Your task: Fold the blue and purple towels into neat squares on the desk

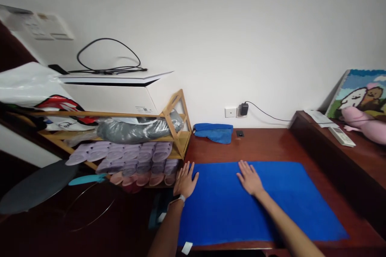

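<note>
Item: blue cloth, one, spread in a single broad sheet on a reddish-brown desk, its near side lying close to the desk's front edge. A white tag shows at the near left corner.

Left hand: palm down, fingers extended and slightly spread, at the cloth's far left corner, thumb over the fabric; grips nothing. (A watch sits on this wrist.)

Right hand: palm down, flat, fingers nearly straight, resting near the middle of the far edge; grips nothing. Its forearm crosses the cloth.

Step in hand, by judgement: laying the cloth flat and smoothing it, well advanced, as few creases show. The next move seems to call for light, even palm pressure outward, or for fingertips curling under an edge; the left corner needs care against dragging the sheet askew.

Surroundings: a folded blue fabric piece at the back of the desk, apart from the cloth; a black adapter in the wall beyond; to the left, a wooden rack with slippers; to the right, a remote control and a pink plush toy.
</note>
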